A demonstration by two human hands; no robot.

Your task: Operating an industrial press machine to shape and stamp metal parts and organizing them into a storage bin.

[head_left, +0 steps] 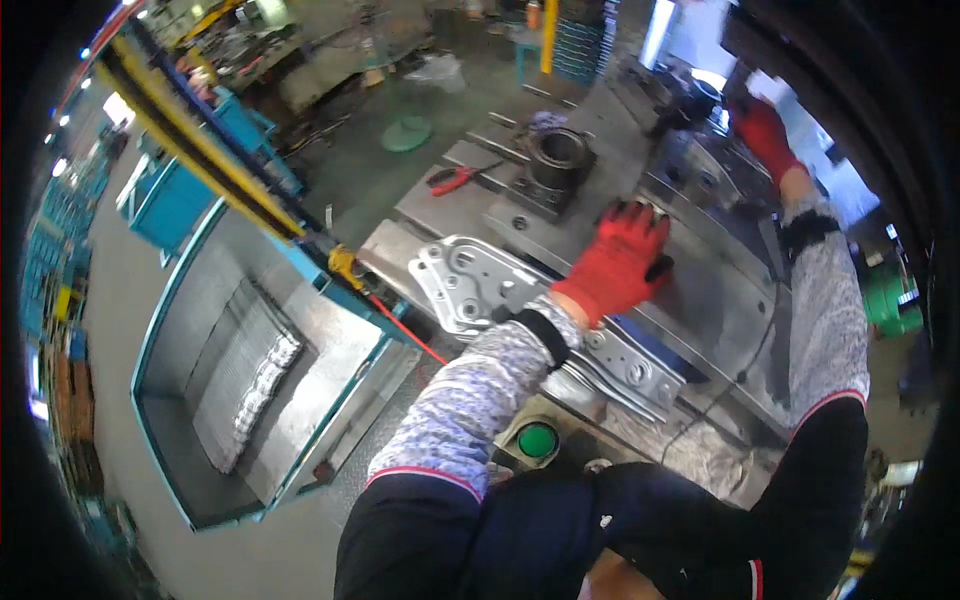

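My left hand (620,258), in a red glove, rests on the steel machine bed (705,290) with its fingers stretched forward. A small pale piece (655,208) shows at its fingertips; I cannot make out what it is. Below that wrist lie stamped metal brackets (465,275) with round holes, partly hidden by my forearm. More bracket edges (635,375) show on the near side, layered together. Farther right, my right hand (768,138), also red-gloved, reaches up beside the dark metal tooling (705,175). Its fingers are blurred and partly lost against the machine.
A thick steel cylinder (557,155) stands on the bed, with red-handled pliers (450,180) left of it. A green push button (537,440) sits near my body. At left, a blue-edged bin (160,440) holds stacked metal parts (250,375). A dark cable (745,370) crosses the bed.
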